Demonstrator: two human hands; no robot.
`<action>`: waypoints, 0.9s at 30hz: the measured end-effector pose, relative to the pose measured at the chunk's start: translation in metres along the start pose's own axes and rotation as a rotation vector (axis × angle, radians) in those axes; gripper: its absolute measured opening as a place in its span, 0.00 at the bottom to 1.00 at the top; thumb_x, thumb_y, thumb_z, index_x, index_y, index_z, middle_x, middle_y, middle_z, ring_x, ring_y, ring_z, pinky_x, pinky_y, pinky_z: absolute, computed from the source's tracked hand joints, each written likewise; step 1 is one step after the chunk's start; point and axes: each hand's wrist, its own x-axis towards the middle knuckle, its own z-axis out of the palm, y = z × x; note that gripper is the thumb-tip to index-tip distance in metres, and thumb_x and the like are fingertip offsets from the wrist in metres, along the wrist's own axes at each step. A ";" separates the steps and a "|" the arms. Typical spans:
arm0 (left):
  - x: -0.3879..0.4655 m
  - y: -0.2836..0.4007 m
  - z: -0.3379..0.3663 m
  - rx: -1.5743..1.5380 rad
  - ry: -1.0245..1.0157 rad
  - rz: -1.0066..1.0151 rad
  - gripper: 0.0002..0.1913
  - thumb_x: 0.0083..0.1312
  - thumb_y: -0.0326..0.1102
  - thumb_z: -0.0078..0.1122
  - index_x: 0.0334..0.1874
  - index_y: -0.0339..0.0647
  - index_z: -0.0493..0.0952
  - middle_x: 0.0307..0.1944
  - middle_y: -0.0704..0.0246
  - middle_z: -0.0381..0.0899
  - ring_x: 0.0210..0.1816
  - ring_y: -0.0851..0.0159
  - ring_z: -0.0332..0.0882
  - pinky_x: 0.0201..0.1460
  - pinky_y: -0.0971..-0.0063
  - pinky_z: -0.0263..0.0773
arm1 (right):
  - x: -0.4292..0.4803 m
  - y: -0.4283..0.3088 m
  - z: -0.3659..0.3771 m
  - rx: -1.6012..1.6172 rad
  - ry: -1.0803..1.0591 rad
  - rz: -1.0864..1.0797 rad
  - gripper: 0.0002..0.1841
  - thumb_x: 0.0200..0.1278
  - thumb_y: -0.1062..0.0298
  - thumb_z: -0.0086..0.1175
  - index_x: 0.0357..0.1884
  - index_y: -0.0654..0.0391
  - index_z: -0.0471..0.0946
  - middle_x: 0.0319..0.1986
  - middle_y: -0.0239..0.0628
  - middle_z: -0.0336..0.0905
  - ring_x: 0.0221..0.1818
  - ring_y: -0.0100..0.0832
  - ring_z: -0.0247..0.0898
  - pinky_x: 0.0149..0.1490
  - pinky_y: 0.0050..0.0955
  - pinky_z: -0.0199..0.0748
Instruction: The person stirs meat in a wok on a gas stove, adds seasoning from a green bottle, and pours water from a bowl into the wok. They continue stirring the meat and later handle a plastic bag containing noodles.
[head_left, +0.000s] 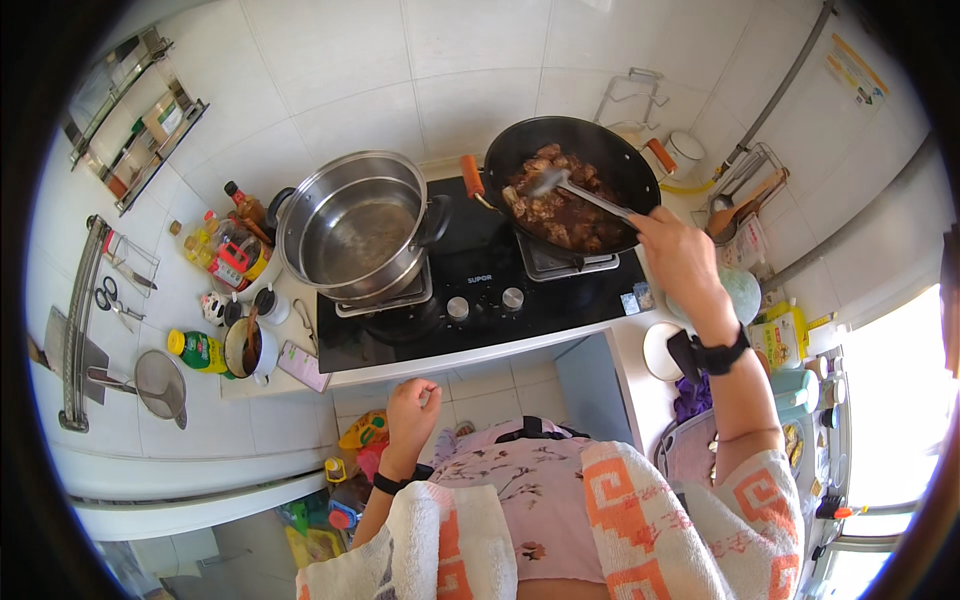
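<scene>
My right hand grips the handle of a metal spatula. Its blade, partly blurred, rests among browned chunks of food, likely meat, in dark sauce. They lie in a black wok with orange-brown side handles, which sits on the right burner of a black gas hob. My left hand hangs in front of the counter with its fingers curled and nothing visible in them. On the left burner stands a wide stainless steel pot without a lid, apparently holding clear liquid.
Sauce and oil bottles crowd the left corner near a small pot with a wooden spoon and a phone. At right are a white bowl, a pale green melon and a cutting board. A strainer hangs left.
</scene>
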 end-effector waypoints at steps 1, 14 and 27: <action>0.000 0.001 0.001 0.007 -0.012 0.001 0.05 0.60 0.32 0.65 0.33 0.40 0.79 0.30 0.64 0.82 0.35 0.57 0.79 0.39 0.64 0.73 | 0.007 -0.004 0.007 0.005 0.054 -0.038 0.12 0.60 0.73 0.54 0.44 0.49 0.81 0.36 0.36 0.76 0.34 0.44 0.79 0.35 0.42 0.78; -0.002 -0.006 0.002 -0.016 -0.033 -0.087 0.05 0.60 0.33 0.65 0.33 0.40 0.80 0.33 0.64 0.83 0.35 0.58 0.81 0.39 0.66 0.75 | -0.014 0.017 -0.038 -0.045 -0.159 -0.029 0.13 0.63 0.70 0.51 0.48 0.49 0.82 0.35 0.40 0.77 0.35 0.45 0.78 0.38 0.42 0.77; 0.009 -0.010 0.012 -0.012 -0.032 0.002 0.05 0.59 0.33 0.65 0.33 0.40 0.79 0.30 0.64 0.82 0.35 0.57 0.79 0.39 0.64 0.73 | -0.015 0.017 -0.040 0.009 -0.324 0.120 0.10 0.65 0.66 0.54 0.46 0.50 0.83 0.37 0.42 0.80 0.39 0.51 0.78 0.45 0.46 0.77</action>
